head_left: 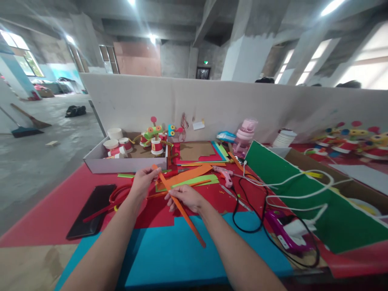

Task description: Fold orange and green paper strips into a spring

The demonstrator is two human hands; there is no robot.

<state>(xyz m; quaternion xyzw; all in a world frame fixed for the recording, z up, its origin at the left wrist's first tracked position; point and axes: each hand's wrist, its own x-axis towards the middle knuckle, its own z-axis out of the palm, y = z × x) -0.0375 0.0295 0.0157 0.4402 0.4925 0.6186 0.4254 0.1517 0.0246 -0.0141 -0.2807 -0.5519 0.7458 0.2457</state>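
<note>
An orange strip (pixel 188 220) slants above the table between both hands. My left hand (pixel 144 182) pinches its upper end. Farther down, my right hand (pixel 184 198) grips the same strip near its middle, fingers closed round it. Behind the hands lie a wider orange piece (pixel 190 173) and a light green piece (pixel 209 178). A pink glue gun (pixel 224 174) rests just to the right of them. Red-handled scissors (pixel 119 195) lie left of my left hand, partly over a black phone (pixel 92 210).
A shallow box (pixel 127 163) with paper cups and a cup figure stands at the back left. On the right are a green board (pixel 291 198), a purple power strip (pixel 286 234) and looping cables. A pink bottle (pixel 245 135) stands behind. Blue sheet (pixel 169 258) covers the front.
</note>
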